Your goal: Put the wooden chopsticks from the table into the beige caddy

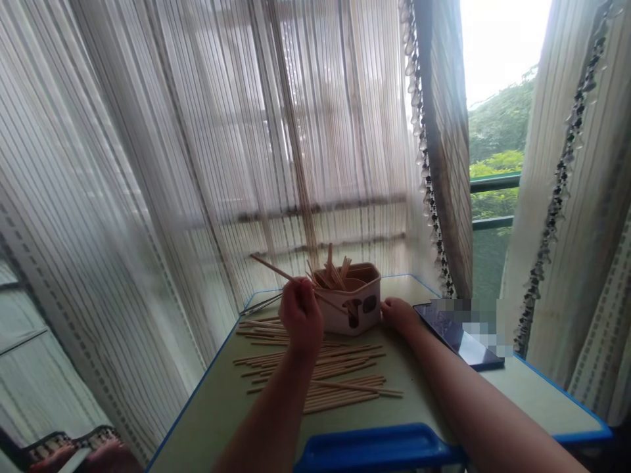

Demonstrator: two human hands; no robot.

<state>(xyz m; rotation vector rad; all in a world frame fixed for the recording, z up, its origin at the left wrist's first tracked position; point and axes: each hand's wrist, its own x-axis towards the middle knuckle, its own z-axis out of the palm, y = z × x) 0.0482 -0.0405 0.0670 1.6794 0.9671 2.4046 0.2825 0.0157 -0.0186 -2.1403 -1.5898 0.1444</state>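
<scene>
My left hand is raised over the table with its fingers closed on a wooden chopstick that slants up to the left. Just behind it stands a white holder box with several chopsticks upright inside. My right hand rests against the right side of the box, fingers curled on it. Many loose chopsticks lie spread flat on the green table below my left hand.
A dark phone lies on the table right of the box. A blue handle sits at the near table edge. Sheer striped curtains hang close behind and on the left; a window gap opens at the right.
</scene>
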